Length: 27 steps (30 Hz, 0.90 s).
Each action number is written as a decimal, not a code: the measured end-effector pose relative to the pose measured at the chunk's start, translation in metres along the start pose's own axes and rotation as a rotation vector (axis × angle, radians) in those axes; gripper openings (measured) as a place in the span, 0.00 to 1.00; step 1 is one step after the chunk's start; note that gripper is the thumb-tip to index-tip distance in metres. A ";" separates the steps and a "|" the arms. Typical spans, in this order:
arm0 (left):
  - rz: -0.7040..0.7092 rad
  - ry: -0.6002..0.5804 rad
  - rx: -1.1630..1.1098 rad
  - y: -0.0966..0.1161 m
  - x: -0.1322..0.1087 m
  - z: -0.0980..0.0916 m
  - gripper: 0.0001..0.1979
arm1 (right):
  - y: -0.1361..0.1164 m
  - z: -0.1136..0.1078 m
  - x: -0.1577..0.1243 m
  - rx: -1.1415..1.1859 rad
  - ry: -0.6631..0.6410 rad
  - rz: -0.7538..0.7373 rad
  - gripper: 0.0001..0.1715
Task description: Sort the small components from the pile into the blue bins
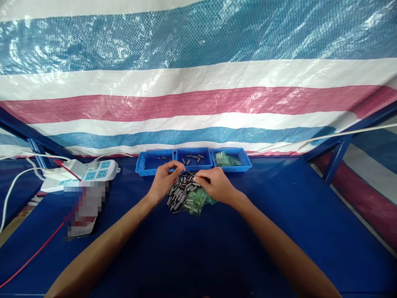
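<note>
My left hand [163, 180] hovers over a heap of small dark cylindrical parts [181, 191] on the blue table, its fingers pinched together near the rim of the middle tray. My right hand [217, 185] rests on the right side of the heap, fingers closed in a pinch on a small part I cannot make out. Green circuit boards [196, 202] lie under and beside the heap. Behind the hands stand three blue trays: the left tray [145, 166], the middle tray [194, 164] with a few dark parts, the right tray [245, 163] with green boards.
A white power strip [99, 169] with white and red cables lies at the left. A blurred-out object [85, 209] sits in front of it. A striped tarpaulin [198, 82] hangs behind the table. Blue frame bars [338, 157] stand at the right.
</note>
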<state>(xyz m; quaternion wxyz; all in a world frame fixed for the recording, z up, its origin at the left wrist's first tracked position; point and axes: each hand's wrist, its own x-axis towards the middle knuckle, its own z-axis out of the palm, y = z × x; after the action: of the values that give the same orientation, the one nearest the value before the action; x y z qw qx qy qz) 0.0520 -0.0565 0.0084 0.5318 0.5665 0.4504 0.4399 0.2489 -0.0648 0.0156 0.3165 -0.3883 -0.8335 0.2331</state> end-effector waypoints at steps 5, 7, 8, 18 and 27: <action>0.008 -0.020 0.013 0.000 -0.002 0.003 0.15 | -0.001 0.002 0.000 0.005 -0.030 0.000 0.16; 0.009 -0.019 0.009 0.000 -0.002 0.003 0.15 | -0.001 0.003 0.000 0.003 -0.034 0.002 0.16; 0.009 -0.019 0.006 0.000 -0.002 0.004 0.15 | -0.001 0.003 0.000 0.002 -0.033 0.002 0.16; 0.011 -0.040 -0.004 -0.002 -0.004 0.006 0.15 | -0.001 0.004 0.000 0.007 -0.020 0.010 0.16; 0.007 -0.048 -0.015 -0.003 -0.004 0.005 0.15 | -0.001 0.004 0.000 0.003 -0.004 0.004 0.16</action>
<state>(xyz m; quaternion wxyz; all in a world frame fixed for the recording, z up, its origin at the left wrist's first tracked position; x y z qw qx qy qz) 0.0562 -0.0613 0.0055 0.5452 0.5743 0.4321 0.4315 0.2454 -0.0664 0.0132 0.3149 -0.3889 -0.8330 0.2360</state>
